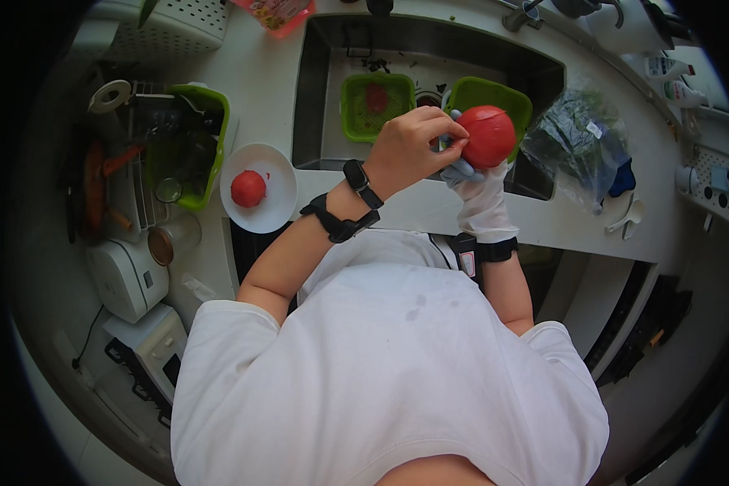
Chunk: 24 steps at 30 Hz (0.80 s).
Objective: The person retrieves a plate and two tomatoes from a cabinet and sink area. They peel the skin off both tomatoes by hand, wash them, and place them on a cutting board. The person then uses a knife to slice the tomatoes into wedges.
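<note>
A large red tomato point(489, 137) with a split line in its skin sits over the right part of the sink. My right hand point(462, 170), in a grey-blue glove with a white cuff, holds it from below and behind. My bare left hand point(422, 136) meets the tomato's left side, thumb and forefinger pinched at its skin. Beneath, a green basket point(519, 103) is partly hidden by the tomato and glove. Another green basket point(349, 130) with red scraps in it stands further left. On the counter, a white plate point(261, 222) bears a smaller tomato point(248, 189) that looks peeled.
Around the baskets runs the steel sink point(313, 91), with dark bits on its floor and a faucet point(520, 18) behind. A clear plastic bag of leafy greens point(577, 130) and a white spoon point(632, 214) lie right. Left are a green-rimmed bin point(219, 140) and a jar point(173, 240).
</note>
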Available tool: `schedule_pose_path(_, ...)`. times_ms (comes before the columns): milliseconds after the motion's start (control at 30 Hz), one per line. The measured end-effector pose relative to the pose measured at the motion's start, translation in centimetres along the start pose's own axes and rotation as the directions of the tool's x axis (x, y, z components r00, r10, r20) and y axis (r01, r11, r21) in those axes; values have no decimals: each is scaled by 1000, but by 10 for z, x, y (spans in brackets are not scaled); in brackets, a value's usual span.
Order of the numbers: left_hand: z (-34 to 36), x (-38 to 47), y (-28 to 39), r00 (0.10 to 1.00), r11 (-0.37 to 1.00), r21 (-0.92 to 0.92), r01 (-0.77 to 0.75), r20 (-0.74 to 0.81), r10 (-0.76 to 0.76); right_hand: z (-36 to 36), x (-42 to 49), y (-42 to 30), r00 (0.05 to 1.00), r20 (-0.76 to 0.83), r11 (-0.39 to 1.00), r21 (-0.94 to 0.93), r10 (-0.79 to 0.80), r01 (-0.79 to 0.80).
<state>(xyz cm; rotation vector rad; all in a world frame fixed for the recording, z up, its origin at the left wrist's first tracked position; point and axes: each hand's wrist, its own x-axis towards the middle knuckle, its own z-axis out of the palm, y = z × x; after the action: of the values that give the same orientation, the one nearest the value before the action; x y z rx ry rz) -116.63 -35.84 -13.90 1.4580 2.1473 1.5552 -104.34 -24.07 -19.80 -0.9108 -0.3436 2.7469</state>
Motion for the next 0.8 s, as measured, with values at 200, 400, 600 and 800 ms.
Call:
schedule_pose_path(200, -5, -3, -5, 1000, 999, 48, 1, -6, 0, 6, -1, 0, 996, 42, 976, -200, -78, 85)
schedule_pose_path(400, -11, -6, -5, 995, 979, 181, -97, 22, 95, 8, -2, -2, 998, 30, 968, -243, -59, 65)
schedule_pose_path(600, -14, -6, -3, 987, 990, 37, 139, 70, -141, 10, 0, 2, 995, 86, 985, -168, 57, -42)
schedule_pose_path(800, -19, -4, -5, 983, 993, 45, 112, 141, -118, 14, -5, 13, 990, -139, 991, -124, 36, -53)
